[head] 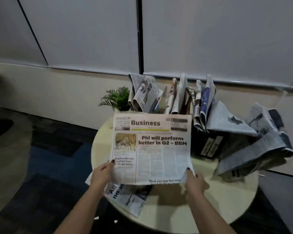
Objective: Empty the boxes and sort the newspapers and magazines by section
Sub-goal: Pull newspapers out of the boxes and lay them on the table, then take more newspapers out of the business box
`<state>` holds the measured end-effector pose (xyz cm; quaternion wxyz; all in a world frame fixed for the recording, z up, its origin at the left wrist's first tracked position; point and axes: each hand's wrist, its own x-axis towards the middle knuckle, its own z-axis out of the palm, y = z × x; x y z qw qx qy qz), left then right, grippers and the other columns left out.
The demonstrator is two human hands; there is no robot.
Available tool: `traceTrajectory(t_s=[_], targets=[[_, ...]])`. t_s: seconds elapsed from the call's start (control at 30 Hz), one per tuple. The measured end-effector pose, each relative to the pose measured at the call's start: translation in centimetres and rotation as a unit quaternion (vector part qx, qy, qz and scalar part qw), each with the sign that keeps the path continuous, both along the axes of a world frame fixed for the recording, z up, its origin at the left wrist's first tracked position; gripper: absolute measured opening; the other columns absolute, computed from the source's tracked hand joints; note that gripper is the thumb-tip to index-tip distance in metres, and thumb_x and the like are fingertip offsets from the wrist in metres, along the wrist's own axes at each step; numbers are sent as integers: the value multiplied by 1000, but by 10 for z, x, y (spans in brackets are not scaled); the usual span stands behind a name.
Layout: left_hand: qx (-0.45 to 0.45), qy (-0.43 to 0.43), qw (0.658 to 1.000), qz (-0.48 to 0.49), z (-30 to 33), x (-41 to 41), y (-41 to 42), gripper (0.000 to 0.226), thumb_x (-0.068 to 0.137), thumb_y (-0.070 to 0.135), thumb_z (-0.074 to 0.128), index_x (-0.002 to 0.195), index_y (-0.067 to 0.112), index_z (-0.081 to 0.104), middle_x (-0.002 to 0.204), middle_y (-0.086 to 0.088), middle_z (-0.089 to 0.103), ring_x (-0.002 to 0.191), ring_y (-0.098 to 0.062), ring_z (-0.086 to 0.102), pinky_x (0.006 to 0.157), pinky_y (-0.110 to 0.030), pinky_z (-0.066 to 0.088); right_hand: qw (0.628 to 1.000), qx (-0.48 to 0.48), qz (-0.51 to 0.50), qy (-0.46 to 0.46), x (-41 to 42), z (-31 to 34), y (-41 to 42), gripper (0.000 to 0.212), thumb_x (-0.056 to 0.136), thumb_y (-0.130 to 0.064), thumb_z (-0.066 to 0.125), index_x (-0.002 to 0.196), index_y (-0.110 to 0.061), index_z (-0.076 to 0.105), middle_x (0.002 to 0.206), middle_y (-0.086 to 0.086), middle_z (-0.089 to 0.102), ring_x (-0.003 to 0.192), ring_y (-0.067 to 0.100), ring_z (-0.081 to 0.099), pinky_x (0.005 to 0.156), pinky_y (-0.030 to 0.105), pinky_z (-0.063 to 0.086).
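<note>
two bare hands are holding up a business paper (pixel 151 149) over a round table (pixel 210 200), the landmark here. nearest the viewer, the left hand (pixel 101 174) is pinching the paper's lower left edge, thumb on the front, and the right hand (pixel 195 181) is gripping the lower right corner. under the left hand, another paper (pixel 127 198) is lying on the table's near left edge and hanging partly over it, so it is at risk of sliding to the floor if brushed. on the table's right side, a heap of papers (pixel 260 146) is slumping against a black box (pixel 208 146) and may be tipping over. at the table's far side, more upright papers (pixel 159 97) are standing crammed in boxes, beside a small plant (pixel 117 98). the thin sheet may tear if pulled apart.
</note>
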<state>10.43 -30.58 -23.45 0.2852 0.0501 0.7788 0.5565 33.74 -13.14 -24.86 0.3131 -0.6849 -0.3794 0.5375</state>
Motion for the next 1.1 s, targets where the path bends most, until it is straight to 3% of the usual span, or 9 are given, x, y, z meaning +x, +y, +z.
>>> traceTrajectory(t_s=[0.1, 0.2, 0.3, 0.43, 0.57, 0.7, 0.8, 0.97, 1.1], targets=[[-60, -99, 993, -25, -35, 11, -16, 29, 92, 27, 64, 106, 2, 63, 111, -10, 61, 98, -30, 59, 85, -41, 47, 999, -38, 27, -4, 15, -26, -8, 23, 93, -24, 59, 96, -2, 56, 124, 24, 48, 88, 35, 55, 76, 41, 49], [-42, -136, 990, -19, -34, 16, -17, 38, 88, 7, 67, 120, -9, 54, 117, -28, 62, 85, -33, 63, 69, -40, 51, 999, -27, 22, 16, 22, -28, 0, 19, 91, -15, 60, 102, -1, 54, 112, 22, 60, 88, 32, 57, 74, 40, 48], [-33, -176, 984, -19, -25, 14, -12, 59, 84, -2, 69, 135, 0, 37, 122, -28, 59, 101, -41, 63, 79, -50, 54, 998, -22, -11, 59, 21, -22, 7, 39, 87, -11, 64, 122, -5, 47, 112, 14, 56, 90, 32, 58, 78, 39, 50], [-65, -189, 975, -93, -11, 22, 2, 49, 90, 0, 62, 135, 2, 44, 118, -23, 65, 89, -34, 67, 61, -36, 59, 985, -25, -31, 168, 11, -16, 3, 48, 85, -17, 69, 128, -9, 49, 109, 9, 60, 82, 24, 60, 68, 34, 50], [-51, -207, 968, -136, -15, 27, 12, 48, 89, 0, 63, 133, 5, 45, 118, -19, 66, 101, -33, 66, 81, -44, 57, 976, -79, 25, 202, -3, -14, -17, 33, 91, -12, 59, 123, -19, 54, 115, 11, 65, 98, 31, 63, 77, 43, 55], [-196, -82, 952, -220, -22, 21, 9, 87, 74, 23, 83, 141, 9, 29, 123, -12, 61, 104, -27, 63, 74, -39, 58, 988, 6, 70, 140, -15, 11, -26, 38, 92, -2, 38, 124, -17, 54, 116, 11, 65, 106, 33, 62, 92, 53, 52], [-246, 47, 934, -254, -25, 2, 10, 125, 67, 49, 82, 153, 14, -1, 155, -14, 30, 136, -34, 38, 107, -48, 39, 976, 112, 147, 114, -29, 49, -29, 38, 95, -4, 38, 129, -17, 51, 117, 7, 64, 106, 27, 61, 94, 47, 52], [-52, 39, 970, -235, 0, -24, 20, 127, 55, 71, 73, 154, 26, 8, 161, -1, 16, 144, -25, 25, 113, -46, 30, 936, 141, 241, 216, -49, 97, -32, 13, 101, -24, 46, 106, -27, 58, 104, -9, 67, 95, 9, 65, 79, 28, 52], [41, 94, 979, -175, 25, -54, 21, 94, 60, 64, 80, 138, 28, 43, 132, 5, 59, 118, -15, 59, 95, -44, 51, 930, 40, 180, 318, -57, 97, -13, 13, 97, -31, 53, 101, -24, 64, 100, -2, 75, 91, 17, 72, 77, 35, 58]])
